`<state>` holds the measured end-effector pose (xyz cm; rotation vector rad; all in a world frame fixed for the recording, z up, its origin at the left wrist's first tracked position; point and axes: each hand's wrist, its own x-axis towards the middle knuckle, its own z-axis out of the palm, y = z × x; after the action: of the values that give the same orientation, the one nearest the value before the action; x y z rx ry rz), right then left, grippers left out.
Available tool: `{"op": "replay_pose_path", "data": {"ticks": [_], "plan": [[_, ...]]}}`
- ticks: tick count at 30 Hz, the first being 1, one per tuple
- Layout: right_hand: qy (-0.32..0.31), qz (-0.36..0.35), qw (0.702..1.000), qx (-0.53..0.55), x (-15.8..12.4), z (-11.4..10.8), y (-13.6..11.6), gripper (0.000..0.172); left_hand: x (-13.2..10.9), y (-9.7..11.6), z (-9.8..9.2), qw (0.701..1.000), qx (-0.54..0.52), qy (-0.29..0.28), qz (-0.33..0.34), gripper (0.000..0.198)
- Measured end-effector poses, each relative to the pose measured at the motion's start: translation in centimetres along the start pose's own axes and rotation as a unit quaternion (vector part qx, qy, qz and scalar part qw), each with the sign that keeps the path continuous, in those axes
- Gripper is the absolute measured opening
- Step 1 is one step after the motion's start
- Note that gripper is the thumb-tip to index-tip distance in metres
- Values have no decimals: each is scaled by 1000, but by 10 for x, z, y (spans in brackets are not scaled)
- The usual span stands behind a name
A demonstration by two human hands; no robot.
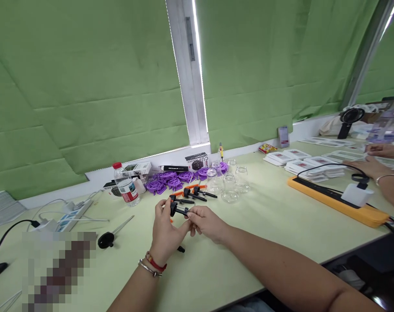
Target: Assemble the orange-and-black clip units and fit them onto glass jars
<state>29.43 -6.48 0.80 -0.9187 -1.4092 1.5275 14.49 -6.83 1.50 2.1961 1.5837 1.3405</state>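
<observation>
My left hand (pixel 168 232) closes its thumb and fingers around the wide end of a black plunger-like part (pixel 180 209) with a thin, partly see-through stem. At the stem's far end, my right hand (pixel 206 223) is closed in a pinch on the tip. Just beyond lie several similar black parts (pixel 200 196) with round heads, close to orange sticks (pixel 197 187). Under my left hand a black tip (pixel 181 249) pokes out; the rest of it is hidden. To the left rests a black round-headed piece (pixel 106 239) with a thin metal rod.
Purple plastic pieces (pixel 171 180) are heaped behind, beside upside-down glass jars (pixel 230 190). A red-capped bottle (pixel 127 186) stands left. An orange power strip (pixel 336 201) lies right, near stacked white cards (pixel 301 169) and a co-worker's hands (pixel 367 167). A white power strip (pixel 73 216) is left.
</observation>
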Motion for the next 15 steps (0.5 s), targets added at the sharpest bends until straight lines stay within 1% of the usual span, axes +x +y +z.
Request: {"op": "replay_pose_path", "data": {"ticks": [3, 5, 7, 11, 15], "plan": [[-3, 13, 1000, 1, 0, -1, 0, 26, -2, 0, 2, 999, 44, -12, 7, 87], [3, 20, 1000, 15, 0, -1, 1, 26, -3, 0, 5, 997, 75, -15, -2, 97], [12, 30, 999, 32, 0, 0, 2, 25, -4, 1, 8, 995, 101, -21, -12, 102], [34, 52, 997, 52, -2, 4, 2, 23, -8, 7, 14, 989, 143, -29, -18, 90], [38, 70, 994, 78, -3, 5, 4, 21, -11, 8, 18, 985, 169, -19, 5, 79]]}}
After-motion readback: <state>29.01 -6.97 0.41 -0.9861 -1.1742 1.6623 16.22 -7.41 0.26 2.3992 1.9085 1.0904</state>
